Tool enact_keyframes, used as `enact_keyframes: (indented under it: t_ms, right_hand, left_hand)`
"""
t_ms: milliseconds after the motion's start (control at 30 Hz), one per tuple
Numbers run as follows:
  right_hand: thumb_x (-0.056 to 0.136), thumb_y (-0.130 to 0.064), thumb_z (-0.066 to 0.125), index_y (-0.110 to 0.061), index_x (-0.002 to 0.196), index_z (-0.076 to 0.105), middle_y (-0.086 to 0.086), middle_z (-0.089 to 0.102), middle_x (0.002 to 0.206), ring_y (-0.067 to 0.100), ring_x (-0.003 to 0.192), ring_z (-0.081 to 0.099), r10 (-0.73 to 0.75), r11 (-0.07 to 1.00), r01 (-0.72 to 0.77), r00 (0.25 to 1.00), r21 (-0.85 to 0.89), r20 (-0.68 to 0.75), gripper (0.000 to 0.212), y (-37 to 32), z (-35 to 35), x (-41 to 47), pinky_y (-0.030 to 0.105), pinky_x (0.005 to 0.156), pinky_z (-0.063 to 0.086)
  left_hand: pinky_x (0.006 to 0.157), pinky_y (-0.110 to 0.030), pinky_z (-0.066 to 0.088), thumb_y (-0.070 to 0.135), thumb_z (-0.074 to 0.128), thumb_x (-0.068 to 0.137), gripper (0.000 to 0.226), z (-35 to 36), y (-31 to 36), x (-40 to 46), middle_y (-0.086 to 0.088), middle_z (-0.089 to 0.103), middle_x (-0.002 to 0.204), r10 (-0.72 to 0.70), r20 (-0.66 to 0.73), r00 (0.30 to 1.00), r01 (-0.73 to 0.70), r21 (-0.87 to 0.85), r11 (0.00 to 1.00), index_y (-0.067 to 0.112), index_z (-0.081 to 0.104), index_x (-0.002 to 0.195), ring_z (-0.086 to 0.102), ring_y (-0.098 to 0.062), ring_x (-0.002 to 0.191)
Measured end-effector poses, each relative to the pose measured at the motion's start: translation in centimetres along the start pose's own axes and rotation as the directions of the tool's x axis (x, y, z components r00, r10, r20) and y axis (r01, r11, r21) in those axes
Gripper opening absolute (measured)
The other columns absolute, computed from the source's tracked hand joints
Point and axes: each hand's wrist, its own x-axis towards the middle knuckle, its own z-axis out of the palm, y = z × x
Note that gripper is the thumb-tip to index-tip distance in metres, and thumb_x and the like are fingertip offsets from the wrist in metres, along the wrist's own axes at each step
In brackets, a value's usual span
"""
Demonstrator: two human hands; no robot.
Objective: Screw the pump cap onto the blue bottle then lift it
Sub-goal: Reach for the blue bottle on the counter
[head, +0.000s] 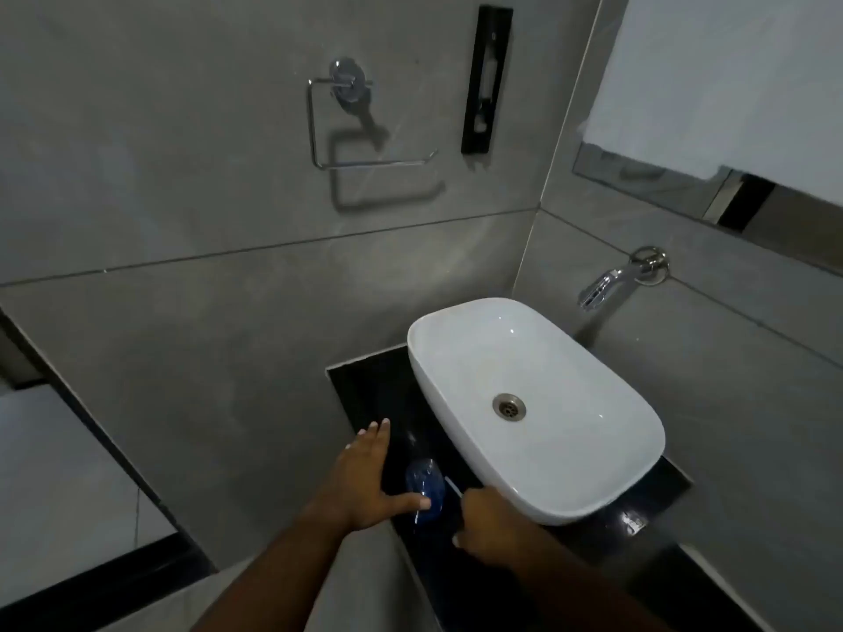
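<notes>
Both forearms reach in from below. Right hand (pixel 486 524) is curled, apparently pinching the pump cap's thin tube (pixel 453 485); the cap itself is hidden. Left hand (pixel 365 476) is spread wide, thumb touching the blue bottle (pixel 425 492), which stands upright between them on the narrow black counter (pixel 365 390), just beside the basin (pixel 538 403).

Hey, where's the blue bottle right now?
In the head view, the blue bottle stands on the black counter, just left of the white basin, between the left hand and the right hand.
</notes>
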Motion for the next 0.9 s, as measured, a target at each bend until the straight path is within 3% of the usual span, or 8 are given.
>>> enact_keyframes:
  t_ms: [167, 433, 633, 800, 900]
  right_hand:
    - [0.089, -0.029, 0.06, -0.005, 0.115, 0.055, 0.016, 0.062, 0.123, 0.032, 0.115, 0.058, 0.091, 0.993, -0.089, 0.996, -0.074, 0.017, 0.036, 2.7, 2.6, 1.0, 0.037, 0.096, 0.047]
    - [0.088, -0.038, 0.059, -0.016, 0.106, 0.059, 0.007, 0.065, 0.114, 0.027, 0.11, 0.061, 0.198, 0.977, -0.19, 0.977, 0.099, -0.085, 0.029, 3.2, 4.8, 2.5, 0.038, 0.092, 0.051]
    - [0.091, -0.029, 0.054, -0.017, 0.108, 0.062, 0.006, 0.067, 0.114, 0.026, 0.111, 0.063, 0.211, 0.976, -0.199, 0.965, 0.089, -0.155, 0.022, 2.4, 4.8, 2.4, 0.036, 0.092, 0.053]
    - [0.082, -0.024, 0.057, -0.007, 0.1, 0.06, 0.015, 0.067, 0.107, 0.03, 0.102, 0.064, 0.199, 0.962, -0.153, 0.96, 0.226, -0.196, 0.024, 0.8, 2.4, 1.5, 0.033, 0.085, 0.051]
    - [0.084, -0.028, 0.065, -0.011, 0.107, 0.057, 0.009, 0.068, 0.108, 0.022, 0.099, 0.065, 0.147, 0.969, -0.098, 0.967, 0.229, -0.209, 0.029, -0.4, -0.1, 1.0, 0.032, 0.089, 0.054]
  left_hand:
    - [0.12, -0.042, 0.006, 0.101, 0.044, 0.049, 0.143, 1.2, 0.9, 2.0, -0.008, -0.001, 0.164, 0.04, -0.001, 0.999, -0.04, -0.014, 0.999, 0.018, -0.007, 0.154, -0.001, -0.025, 0.149]
    - [0.117, -0.042, 0.003, 0.096, 0.041, 0.063, 0.12, 3.3, 0.3, 3.0, -0.007, 0.001, 0.164, 0.116, 0.066, 0.991, -0.124, 0.144, 0.982, 0.03, -0.003, 0.154, -0.002, -0.029, 0.149]
    - [0.117, -0.04, 0.002, 0.093, 0.044, 0.065, 0.115, 3.7, -0.1, 3.2, -0.004, 0.0, 0.164, 0.117, 0.086, 0.989, -0.13, 0.157, 0.979, 0.032, 0.003, 0.154, -0.004, -0.025, 0.149]
    - [0.119, -0.045, 0.005, 0.094, 0.049, 0.062, 0.125, 2.9, 0.3, 4.1, -0.003, -0.006, 0.162, 0.185, 0.082, 0.979, -0.195, 0.138, 0.971, 0.033, -0.017, 0.149, -0.006, -0.022, 0.148]
    - [0.118, -0.047, 0.004, 0.091, 0.046, 0.068, 0.116, 2.8, 0.5, 4.7, -0.006, -0.003, 0.163, 0.229, 0.118, 0.966, -0.249, 0.201, 0.947, 0.032, -0.009, 0.152, -0.004, -0.028, 0.148]
